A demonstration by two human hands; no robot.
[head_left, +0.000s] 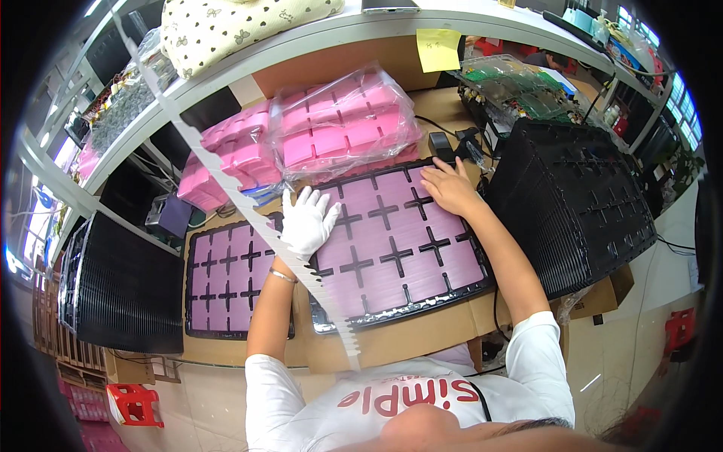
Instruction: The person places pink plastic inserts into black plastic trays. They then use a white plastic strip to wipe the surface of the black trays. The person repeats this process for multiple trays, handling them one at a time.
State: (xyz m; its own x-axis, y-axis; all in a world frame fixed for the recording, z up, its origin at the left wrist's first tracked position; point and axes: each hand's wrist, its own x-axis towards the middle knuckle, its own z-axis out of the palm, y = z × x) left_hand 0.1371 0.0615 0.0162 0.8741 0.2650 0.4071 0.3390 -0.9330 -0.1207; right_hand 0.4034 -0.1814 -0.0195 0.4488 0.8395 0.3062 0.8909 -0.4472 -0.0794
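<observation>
A black plastic tray [388, 215] with cross-shaped dividers lies in front of me. Flat pinkish-purple pieces [376, 260] fill its compartments. At the tray's left edge, near the far corner, rests my left hand [305, 224] in a white glove, its fingers spread. My bare right hand [449, 188] lies over the far right part of the tray, fingers stretched out toward the rim. Neither hand appears to grip anything. A second black tray [188, 264] with similar purple pieces is to the left, partly behind my left forearm.
Tall stacks of black trays stand at the left [132, 286] and right [557, 203]. Behind the work are pink foam blocks [222, 162] and a clear bag [343, 124] of more. Green circuit boards [520, 87] sit back right. A jagged whitish strip [218, 169] crosses the view.
</observation>
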